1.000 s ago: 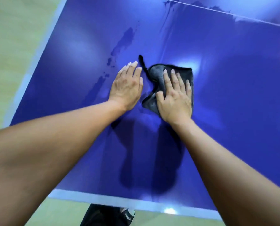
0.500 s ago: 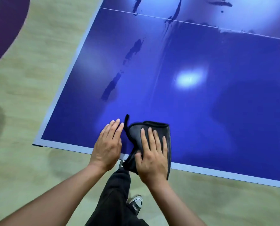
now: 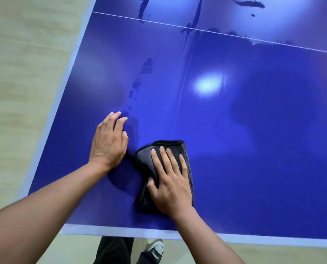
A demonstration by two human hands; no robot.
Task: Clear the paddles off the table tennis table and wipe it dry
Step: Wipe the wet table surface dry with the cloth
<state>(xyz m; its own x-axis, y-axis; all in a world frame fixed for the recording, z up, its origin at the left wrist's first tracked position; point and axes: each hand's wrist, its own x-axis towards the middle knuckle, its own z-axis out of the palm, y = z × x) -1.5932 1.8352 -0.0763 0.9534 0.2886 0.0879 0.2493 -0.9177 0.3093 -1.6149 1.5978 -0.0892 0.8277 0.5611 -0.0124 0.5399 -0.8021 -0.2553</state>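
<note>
Folded dark grey microfibre cloth (image 3: 165,149) lies flat on the glossy blue table tennis table (image 3: 254,140), near the close edge and left of the middle. My right hand (image 3: 169,180) is on top of it, fingers straight and slightly spread, palm pressing it down; nothing curled round it. The cloth's far edge and left fold stick out past my fingers.

My left hand (image 3: 108,141) lies flat on the bare table just left of the cloth, fingers straight and close together, holding nothing. Can't tell if it touches the cloth edge.

Dark wet streak (image 3: 139,80) runs from just past my left fingertips away toward the thin white line (image 3: 216,33) crossing the tabletop. More dark wet marks (image 3: 250,3) sit beyond that line at the top. Bright light reflection (image 3: 206,85) shows on the surface right of the streak.

White border strip (image 3: 273,240) runs along the near table edge. Below it: pale wood-look floor (image 3: 16,92), my black trouser leg (image 3: 113,250), black-and-white sneaker (image 3: 156,250).
</note>
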